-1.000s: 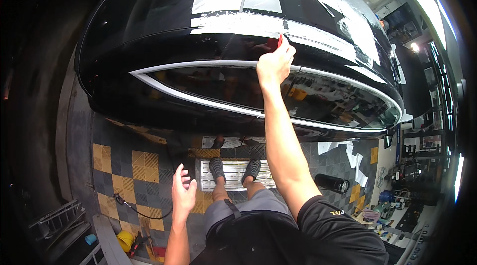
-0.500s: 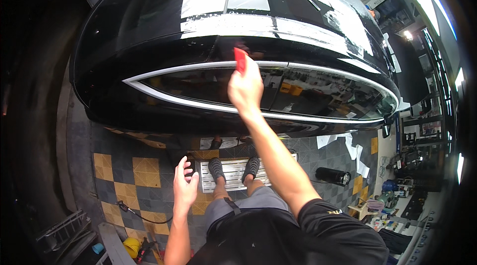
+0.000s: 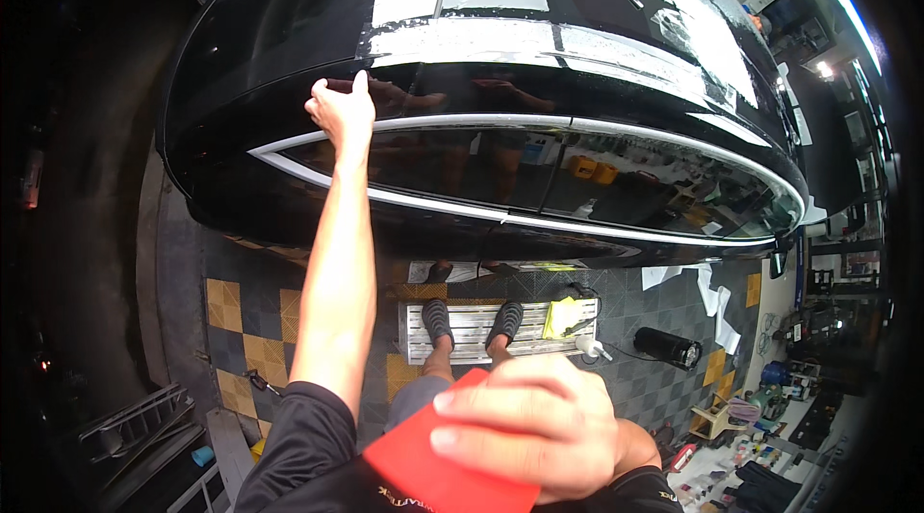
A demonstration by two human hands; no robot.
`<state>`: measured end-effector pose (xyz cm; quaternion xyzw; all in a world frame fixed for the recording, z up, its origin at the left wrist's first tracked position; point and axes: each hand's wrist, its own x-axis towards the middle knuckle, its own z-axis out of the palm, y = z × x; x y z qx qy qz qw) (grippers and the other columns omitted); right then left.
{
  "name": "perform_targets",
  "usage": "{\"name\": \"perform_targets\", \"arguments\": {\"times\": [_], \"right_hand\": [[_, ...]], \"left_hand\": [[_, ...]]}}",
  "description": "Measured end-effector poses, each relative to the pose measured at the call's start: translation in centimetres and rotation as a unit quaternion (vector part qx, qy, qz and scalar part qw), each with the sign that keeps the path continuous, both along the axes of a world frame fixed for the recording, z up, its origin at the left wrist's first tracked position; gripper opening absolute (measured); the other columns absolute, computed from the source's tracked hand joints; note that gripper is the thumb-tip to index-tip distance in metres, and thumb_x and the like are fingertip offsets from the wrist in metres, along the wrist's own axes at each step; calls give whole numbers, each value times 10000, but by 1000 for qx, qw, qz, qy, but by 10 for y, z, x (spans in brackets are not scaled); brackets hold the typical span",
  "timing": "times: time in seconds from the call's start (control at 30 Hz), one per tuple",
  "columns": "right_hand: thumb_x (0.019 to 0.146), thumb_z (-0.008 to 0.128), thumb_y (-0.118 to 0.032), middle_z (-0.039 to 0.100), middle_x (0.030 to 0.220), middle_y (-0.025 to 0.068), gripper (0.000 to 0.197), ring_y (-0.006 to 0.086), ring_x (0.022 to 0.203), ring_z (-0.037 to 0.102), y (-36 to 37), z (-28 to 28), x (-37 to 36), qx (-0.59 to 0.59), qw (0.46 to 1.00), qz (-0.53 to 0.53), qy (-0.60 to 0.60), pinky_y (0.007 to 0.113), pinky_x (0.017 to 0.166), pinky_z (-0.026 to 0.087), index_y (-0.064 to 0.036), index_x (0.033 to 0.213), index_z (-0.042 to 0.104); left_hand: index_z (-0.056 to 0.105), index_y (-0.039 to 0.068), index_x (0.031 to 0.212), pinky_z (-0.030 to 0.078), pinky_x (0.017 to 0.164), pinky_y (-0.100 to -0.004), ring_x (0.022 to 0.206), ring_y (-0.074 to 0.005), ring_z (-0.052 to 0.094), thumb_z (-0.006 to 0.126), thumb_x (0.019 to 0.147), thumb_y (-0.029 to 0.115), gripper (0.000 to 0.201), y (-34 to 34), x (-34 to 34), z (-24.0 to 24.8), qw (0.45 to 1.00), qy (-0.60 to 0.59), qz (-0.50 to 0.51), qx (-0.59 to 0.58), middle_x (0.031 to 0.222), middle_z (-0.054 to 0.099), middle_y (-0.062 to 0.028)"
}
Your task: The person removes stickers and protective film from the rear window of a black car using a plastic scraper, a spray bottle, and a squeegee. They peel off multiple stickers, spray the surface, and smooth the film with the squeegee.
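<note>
My right hand is close in front of my chest, its fingers wrapped over a flat red squeegee. My left arm stretches out to the black car. There my left hand is at the roof edge, above the rear corner of the side window. Its thumb and fingers are curled but apart, and I see nothing between them. Whether the fingertips touch the car surface cannot be made out. Wet, glossy film-like patches shine along the roof beyond the hand.
I stand on a slatted white platform beside the car. A yellow cloth and a white spray bottle are at its right end. A black cylinder and white sheet scraps lie on the checkered floor, with a ladder at lower left.
My right hand has drawn back from the roof edge to my chest with the squeegee. My left hand has risen from beside my body to the car's roof edge.
</note>
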<state>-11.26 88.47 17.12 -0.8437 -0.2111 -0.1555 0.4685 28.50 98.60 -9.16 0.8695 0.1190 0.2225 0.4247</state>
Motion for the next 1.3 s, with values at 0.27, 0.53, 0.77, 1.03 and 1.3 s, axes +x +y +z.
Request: {"name": "perform_targets", "arguments": {"times": [0.27, 0.53, 0.77, 1.03, 1.3], "right_hand": [[843, 890, -242, 819, 1048, 161, 287, 253, 752, 682, -19, -10, -12, 23, 966, -36, -254, 319, 642, 612, -70, 1065, 833], [832, 851, -113, 821, 1117, 124, 315, 258, 905, 766, -78, -1, -66, 88, 993, -20, 78, 365, 786, 624, -63, 1144, 840], [971, 751, -91, 776, 1039, 27, 420, 104, 922, 694, -108, -297, -163, 363, 779, -334, 388, 324, 845, 587, -14, 1383, 711], [928, 692, -147, 801, 1206, 210, 360, 360, 1129, 766, -61, -537, -488, 154, 403, -537, 725, 437, 967, 599, -58, 1262, 794], [960, 746, -163, 817, 1080, 143, 357, 219, 781, 769, -144, -621, -461, 232, 507, -525, 643, 367, 628, 613, -58, 1302, 764]], "left_hand": [[766, -4, 1058, 578, 945, -491, 990, -412, 760, 864, 911, 213, 280, -21, 4, -7, 996, -53, 1, -76, 990, 785, -225], [855, 42, 1043, 621, 839, -379, 856, -235, 807, 857, 931, 167, 168, 13, 16, -26, 989, -92, -93, -66, 940, 845, -109], [818, -19, 1097, 626, 895, -383, 897, -219, 783, 931, 892, 240, 350, 15, 17, -40, 973, -180, -143, 0, 980, 821, -134], [750, 7, 1386, 568, 1090, -429, 1239, -347, 746, 831, 935, 613, 760, 59, 69, -67, 970, -32, -103, 219, 1350, 773, -215], [737, 21, 1403, 597, 985, -352, 1121, -207, 755, 785, 1029, 510, 618, 69, 77, -28, 952, 158, -249, 77, 1303, 793, -106]]}}
